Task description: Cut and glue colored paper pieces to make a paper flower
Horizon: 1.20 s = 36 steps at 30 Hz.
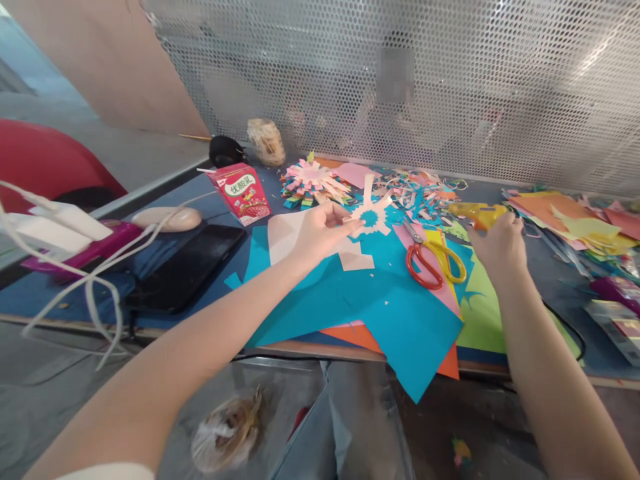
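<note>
My left hand (327, 230) pinches the edge of a pale pink paper flower (379, 215), a fringed strip curled around an open centre. Below it, a pale paper scrap (356, 256) lies on a large blue paper sheet (320, 300). My right hand (500, 247) is closed round the handle of a yellow glue gun (477, 215), whose nozzle points left; the handle is mostly hidden by the fingers. Between the hands rest scissors (424, 265) with one red and one yellow handle loop. Behind my left hand stands a layered, fringed paper flower (313, 179).
A red drink carton (243, 193), black phone (193, 267) and purple power strip (85, 250) with white cables occupy the left. Paper shreds (425, 190) lie near the perforated metal panel (475, 87). Coloured paper (565, 217) is stacked at right. Blue paper overhangs the front edge.
</note>
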Available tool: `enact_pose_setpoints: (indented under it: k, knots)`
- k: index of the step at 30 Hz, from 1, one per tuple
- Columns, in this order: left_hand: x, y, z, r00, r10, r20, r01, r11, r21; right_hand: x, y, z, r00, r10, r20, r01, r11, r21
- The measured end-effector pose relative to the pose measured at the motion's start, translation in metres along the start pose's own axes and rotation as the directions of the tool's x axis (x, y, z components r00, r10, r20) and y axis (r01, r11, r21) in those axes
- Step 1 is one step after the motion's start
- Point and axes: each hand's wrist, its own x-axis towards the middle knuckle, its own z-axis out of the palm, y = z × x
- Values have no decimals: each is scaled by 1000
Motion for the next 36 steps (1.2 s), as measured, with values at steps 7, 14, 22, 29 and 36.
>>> enact_pose_setpoints:
  k: [7, 14, 22, 29, 36]
  knots:
    - [-8, 12, 8, 993, -100, 64, 112, 970, -214, -27, -23, 5, 820, -555, -143, 571, 772, 278]
    - [-15, 25, 7, 918, 376, 124, -382, 924, 28, -67, -54, 7, 423, -765, -485, 894, 266, 361]
    - [-31, 49, 3, 637, 762, 114, -756, 590, 282, -55, -33, 0, 90, -742, -665, 965, 230, -127]
    - [-38, 55, 6, 685, 725, 75, -726, 671, 151, -62, -36, -10, -65, -752, -656, 935, 184, -303]
    - [-37, 58, 3, 750, 655, 90, -661, 744, 96, -64, -35, -15, -98, -756, -647, 936, 151, -318]
